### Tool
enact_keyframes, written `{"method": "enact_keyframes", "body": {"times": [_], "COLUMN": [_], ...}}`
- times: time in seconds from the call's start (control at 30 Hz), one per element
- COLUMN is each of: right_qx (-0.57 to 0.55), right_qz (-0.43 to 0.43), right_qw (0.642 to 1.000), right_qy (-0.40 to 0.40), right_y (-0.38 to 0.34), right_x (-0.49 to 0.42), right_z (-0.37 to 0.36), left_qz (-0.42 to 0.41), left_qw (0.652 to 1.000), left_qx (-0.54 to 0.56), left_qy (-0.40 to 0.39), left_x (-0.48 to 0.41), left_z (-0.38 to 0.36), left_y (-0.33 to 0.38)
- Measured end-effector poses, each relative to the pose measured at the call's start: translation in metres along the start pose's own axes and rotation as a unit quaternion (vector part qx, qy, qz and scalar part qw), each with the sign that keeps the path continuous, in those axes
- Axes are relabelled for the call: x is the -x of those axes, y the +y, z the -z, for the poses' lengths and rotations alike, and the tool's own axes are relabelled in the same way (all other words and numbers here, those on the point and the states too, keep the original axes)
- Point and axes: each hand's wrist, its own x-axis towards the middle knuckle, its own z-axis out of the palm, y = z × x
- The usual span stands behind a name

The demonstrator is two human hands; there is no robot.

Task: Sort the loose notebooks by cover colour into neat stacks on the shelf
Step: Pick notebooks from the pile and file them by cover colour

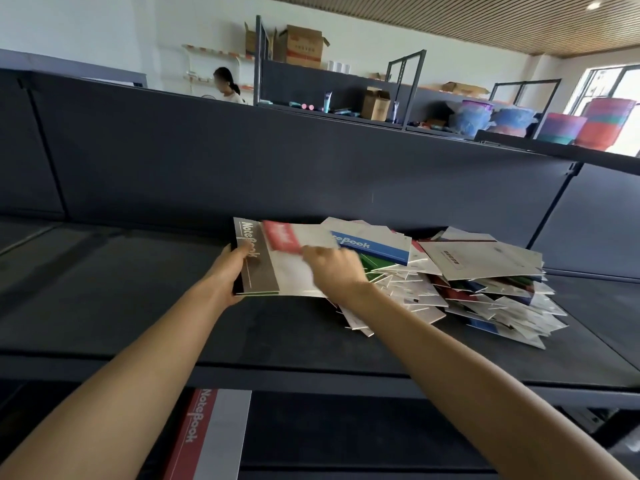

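Left hand (pixel 230 271) grips the left edge of the brown notebook (pixel 254 261), thumb on the cover, fingers curled under; that notebook tops a thin stack lying on the dark shelf (pixel 121 289), with a green edge showing beneath it; right hand (pixel 334 268) is motion-blurred, knuckles up, fingers bent onto the red notebook (pixel 282 240) and pinching its near corner as far as I can make out; red notebook sits tilted across the brown notebook, overlapping its right side; just right of my hands is the loose pile (pixel 485 289), a messy heap spread over the same shelf, mostly white covers at odd angles; blue notebook (pixel 374 245) lies on top at the pile's left end, green notebook (pixel 372 263) partly under it, touching the right hand's far side; lower shelf holds another red-spined notebook (pixel 204 434) lying flat; behind the shelf's back panel, a person (pixel 227 84), cardboard boxes (pixel 303 45), coloured baskets (pixel 588 123).
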Motion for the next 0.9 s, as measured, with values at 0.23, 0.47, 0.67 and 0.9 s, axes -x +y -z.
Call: {"method": "enact_keyframes", "body": {"times": [0.23,0.47,0.67,0.9], "right_qx": [-0.131,-0.131,0.027,0.091], "right_qz": [0.015,-0.280,-0.199,-0.176], "right_qw": [0.991,0.937,0.975,0.978], "right_qy": [-0.015,-0.160,-0.091,-0.068], "right_y": [0.012,0.084,0.067,0.055], "right_x": [-0.001,-0.014,-0.012,-0.007], "right_z": [-0.013,-0.032,-0.022,-0.015], "left_qz": [0.001,0.000,-0.002,-0.001], "left_qw": [0.998,1.000,1.000,0.999], "left_qx": [-0.054,-0.018,0.013,0.035], "left_qy": [-0.010,-0.016,-0.025,-0.027], "left_x": [0.001,-0.007,-0.009,-0.008], "left_z": [0.004,0.006,-0.004,-0.003], "left_y": [-0.011,-0.022,-0.024,-0.027]}}
